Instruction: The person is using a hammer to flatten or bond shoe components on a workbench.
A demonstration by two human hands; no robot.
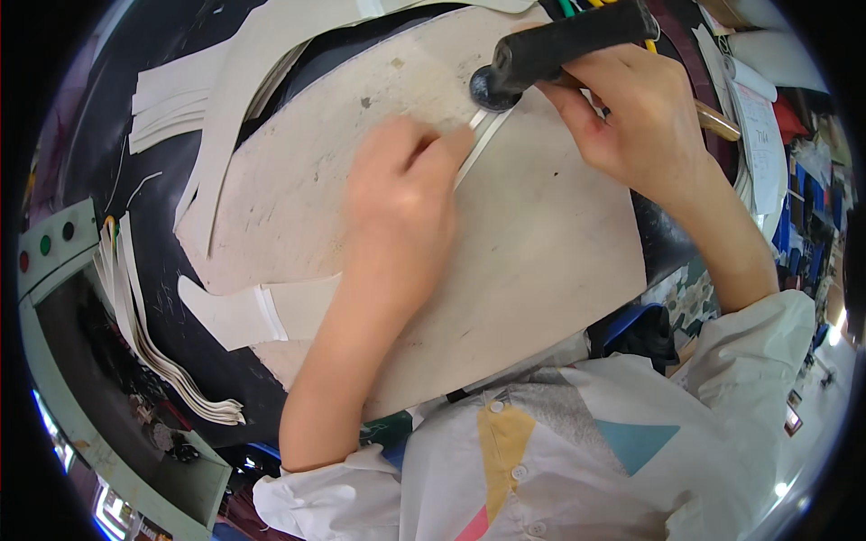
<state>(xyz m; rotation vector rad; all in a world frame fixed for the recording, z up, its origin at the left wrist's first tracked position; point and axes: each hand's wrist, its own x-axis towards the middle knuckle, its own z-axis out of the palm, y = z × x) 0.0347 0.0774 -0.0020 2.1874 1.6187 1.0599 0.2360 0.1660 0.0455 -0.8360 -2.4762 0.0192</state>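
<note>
My right hand (636, 122) is closed round a hammer with a black head (577, 41) and a wooden handle (719, 121). The round black hammer face (493, 89) is down at the upper end of a narrow white strip (484, 142), close to my left fingers. My left hand (406, 185) is curled and blurred by motion, its thumb and forefinger pinched at the strip. Under both hands lies a large beige board (541, 243) with worn marks. A cream curved piece (230, 313) with a white band across it runs under my left forearm.
Stacked cream pieces (171, 104) and a long curved one lie at the upper left on the black table (171, 243). Long cream strips (153, 352) hang at the left, beside a grey machine panel (59, 239) with buttons. Papers (756, 144) lie at the far right.
</note>
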